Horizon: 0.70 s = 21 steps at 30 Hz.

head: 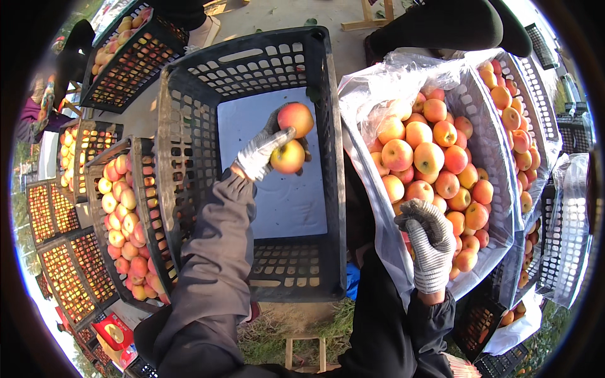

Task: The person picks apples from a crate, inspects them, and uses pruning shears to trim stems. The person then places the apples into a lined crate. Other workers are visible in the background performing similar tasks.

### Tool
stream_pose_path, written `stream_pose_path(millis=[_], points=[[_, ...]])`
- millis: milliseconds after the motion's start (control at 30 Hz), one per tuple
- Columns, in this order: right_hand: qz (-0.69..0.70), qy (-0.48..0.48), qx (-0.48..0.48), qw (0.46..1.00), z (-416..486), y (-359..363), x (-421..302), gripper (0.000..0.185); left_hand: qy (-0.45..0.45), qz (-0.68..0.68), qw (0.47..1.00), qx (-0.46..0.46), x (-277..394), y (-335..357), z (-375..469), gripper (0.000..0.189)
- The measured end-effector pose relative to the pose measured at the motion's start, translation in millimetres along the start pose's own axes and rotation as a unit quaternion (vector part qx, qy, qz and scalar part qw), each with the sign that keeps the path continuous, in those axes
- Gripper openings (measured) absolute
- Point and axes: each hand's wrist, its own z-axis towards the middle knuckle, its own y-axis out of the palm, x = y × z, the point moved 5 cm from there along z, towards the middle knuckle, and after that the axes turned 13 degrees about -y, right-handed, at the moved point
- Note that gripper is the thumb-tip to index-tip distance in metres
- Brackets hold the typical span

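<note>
My left hand [269, 144], in a grey-and-white work glove, holds two red-yellow apples over a black plastic crate. The upper apple [296, 120] is redder; the lower apple [288, 156] shows its yellow end. Beneath them, a pale sheet [274, 208] lines the floor of the black crate [336, 198]. My right hand [429, 241], also gloved, is above the near side of a crate piled with apples [427, 158]. Its fingers are curled in, and no apple shows between them. Clear plastic film [364, 90] lines that crate and folds over its rim.
More apple-filled crates stand at the left [125, 222] and right [515, 118]. At the upper left is another full black crate [127, 61]. Other people's legs [439, 28] are close beyond the crates. A wooden stool [306, 354] is low in view; a red package [113, 330] lies lower left.
</note>
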Motion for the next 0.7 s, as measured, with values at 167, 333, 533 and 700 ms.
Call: stream_pose_path(millis=[167,333,533,700], points=[[-0.095,-0.11,-0.106,0.984,-14.8,49.7,-54.1,0.047,-0.011,-0.054,0.981,-0.184,29.6,79.1,-123.0,0.092],[-0.1,-0.237,-0.189,0.948,-50.7,106.1,-135.0,0.078,-0.014,0.039,0.987,-0.154,50.8,161.0,-198.8,0.071],[0.175,-0.118,-0.124,0.97,-88.1,99.8,-160.5,0.067,0.001,0.089,0.989,-0.117,69.4,215.2,-284.9,0.068],[0.382,0.061,-0.094,0.917,-116.9,109.1,-144.2,0.058,0.043,-0.136,0.986,-0.081,66.4,207.1,-318.6,0.066]])
